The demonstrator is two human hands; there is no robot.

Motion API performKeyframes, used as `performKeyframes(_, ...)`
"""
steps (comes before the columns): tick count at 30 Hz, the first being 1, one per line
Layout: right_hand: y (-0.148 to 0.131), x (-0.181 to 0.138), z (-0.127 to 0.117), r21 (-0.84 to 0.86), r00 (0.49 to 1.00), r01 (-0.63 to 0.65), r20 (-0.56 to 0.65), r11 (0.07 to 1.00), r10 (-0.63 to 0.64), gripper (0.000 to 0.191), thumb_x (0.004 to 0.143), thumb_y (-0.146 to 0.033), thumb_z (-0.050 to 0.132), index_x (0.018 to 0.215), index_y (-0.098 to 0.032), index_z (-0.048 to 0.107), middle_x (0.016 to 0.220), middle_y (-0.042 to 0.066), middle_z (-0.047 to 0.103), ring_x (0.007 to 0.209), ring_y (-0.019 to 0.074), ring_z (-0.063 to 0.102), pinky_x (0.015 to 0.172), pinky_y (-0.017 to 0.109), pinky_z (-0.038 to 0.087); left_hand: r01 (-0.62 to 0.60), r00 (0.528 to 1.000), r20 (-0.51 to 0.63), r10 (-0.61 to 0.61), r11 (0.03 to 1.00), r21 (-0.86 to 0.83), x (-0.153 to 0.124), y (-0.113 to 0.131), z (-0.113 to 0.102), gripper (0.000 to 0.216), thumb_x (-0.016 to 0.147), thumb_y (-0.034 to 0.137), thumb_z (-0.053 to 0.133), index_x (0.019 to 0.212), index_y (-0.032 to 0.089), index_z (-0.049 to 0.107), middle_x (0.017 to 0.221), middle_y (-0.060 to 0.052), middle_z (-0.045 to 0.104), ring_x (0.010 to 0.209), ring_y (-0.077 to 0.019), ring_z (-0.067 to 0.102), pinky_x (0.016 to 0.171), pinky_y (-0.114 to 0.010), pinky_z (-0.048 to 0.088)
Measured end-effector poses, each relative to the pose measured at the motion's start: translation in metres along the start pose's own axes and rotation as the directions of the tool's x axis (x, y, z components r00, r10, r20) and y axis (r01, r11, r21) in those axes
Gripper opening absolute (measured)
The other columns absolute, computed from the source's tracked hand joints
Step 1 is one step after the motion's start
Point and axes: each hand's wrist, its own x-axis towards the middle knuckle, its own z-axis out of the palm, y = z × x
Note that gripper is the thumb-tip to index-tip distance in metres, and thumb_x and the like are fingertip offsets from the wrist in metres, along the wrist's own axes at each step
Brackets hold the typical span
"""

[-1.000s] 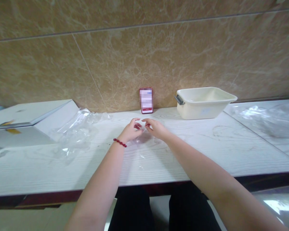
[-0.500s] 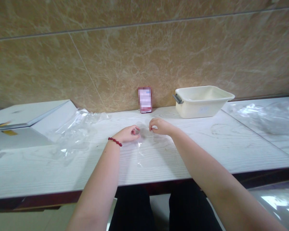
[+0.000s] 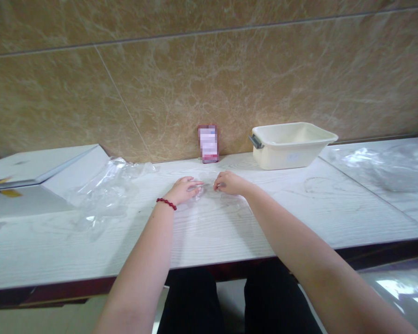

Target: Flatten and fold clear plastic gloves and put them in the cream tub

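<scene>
Plastic film (image 3: 209,192): being handled, apparently unfinished
Left hand (image 3: 185,190): being held half-extended, grip unclear
Right hand (image 3: 229,183): being curled inward, grip unclear

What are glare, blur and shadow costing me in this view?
Head view: the clear plastic between left hand and right hand blends into the pale table, its edges hard to trace; head view: soft shadows fall on the table; head view: glare whitens patches of floor at lower right; head view: the phone is pixelated, unreadable.
</scene>
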Motion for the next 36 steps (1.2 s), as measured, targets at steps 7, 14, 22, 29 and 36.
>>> performKeyframes(7, -0.0056, -0.0027, -0.0065, -0.01, 0.996, -0.065, 0.063, 0.998, 0.065, 0.023, 0.066, -0.012, 0.048, 0.077, -0.02, 0.066, 0.076, 0.002, 0.06, 0.075, 0.0123, 0.051, 0.073, 0.022, 0.034, 0.101, 0.974, 0.192, -0.121, 0.989, 0.111, -0.0025, -0.0032, 0.0008, 0.051, 0.069, 0.065, 0.03, 0.112, 0.042, 0.044, 0.133, 0.001, 0.026, 0.121, -0.0299, 0.016, 0.094, -0.051, 0.011)
performKeyframes(14, -0.006, -0.0025, -0.0081, -0.028, 0.994, -0.054, 0.096, 0.998, 0.057, 0.026, 0.066, -0.012, 0.047, 0.08, -0.021, 0.066, 0.076, 0.002, 0.06, 0.075, 0.0122, 0.051, 0.073, 0.022, 0.034, 0.148, 0.969, 0.182, -0.17, 0.981, 0.129, -0.004, -0.0048, -0.005, 0.052, 0.072, 0.064, 0.024, 0.117, 0.042, 0.036, 0.135, 0.0, 0.022, 0.123, -0.0297, 0.012, 0.093, -0.051, 0.01)
performKeyframes(22, -0.0049, -0.0036, -0.0089, -0.035, 0.992, -0.069, 0.099, 0.997, 0.072, 0.026, 0.066, -0.012, 0.047, 0.08, -0.023, 0.066, 0.075, 0.001, 0.06, 0.074, 0.012, 0.052, 0.072, 0.022, 0.034, 0.126, 0.939, 0.3, -0.168, 0.98, 0.155, -0.0035, -0.0002, -0.0056, 0.059, 0.065, 0.07, 0.024, 0.117, 0.043, 0.036, 0.138, 0.003, 0.012, 0.123, -0.0342, 0.005, 0.092, -0.055, 0.006)
performKeyframes(29, 0.0018, -0.0031, -0.0064, -0.044, 0.993, -0.076, 0.083, 0.996, 0.08, 0.024, 0.066, -0.015, 0.048, 0.078, -0.024, 0.066, 0.072, 0.001, 0.06, 0.07, 0.0115, 0.051, 0.07, 0.021, 0.035, 0.116, 0.944, 0.291, -0.157, 0.982, 0.152, -0.0034, -0.0004, -0.0059, 0.061, 0.063, 0.072, 0.025, 0.116, 0.044, 0.036, 0.138, 0.001, 0.013, 0.122, -0.0354, 0.006, 0.091, -0.055, 0.006)
performKeyframes(36, 0.0002, -0.005, -0.008, -0.126, 0.977, -0.205, -0.084, 0.971, 0.196, 0.024, 0.07, -0.015, 0.045, 0.078, -0.021, 0.067, 0.075, 0.004, 0.058, 0.074, 0.013, 0.05, 0.076, 0.024, 0.033, 0.123, 0.938, 0.299, -0.174, 0.976, 0.182, -0.003, 0.0014, -0.006, 0.06, 0.064, 0.071, 0.026, 0.117, 0.044, 0.034, 0.138, 0.003, 0.012, 0.123, -0.0339, 0.006, 0.092, -0.054, 0.007)
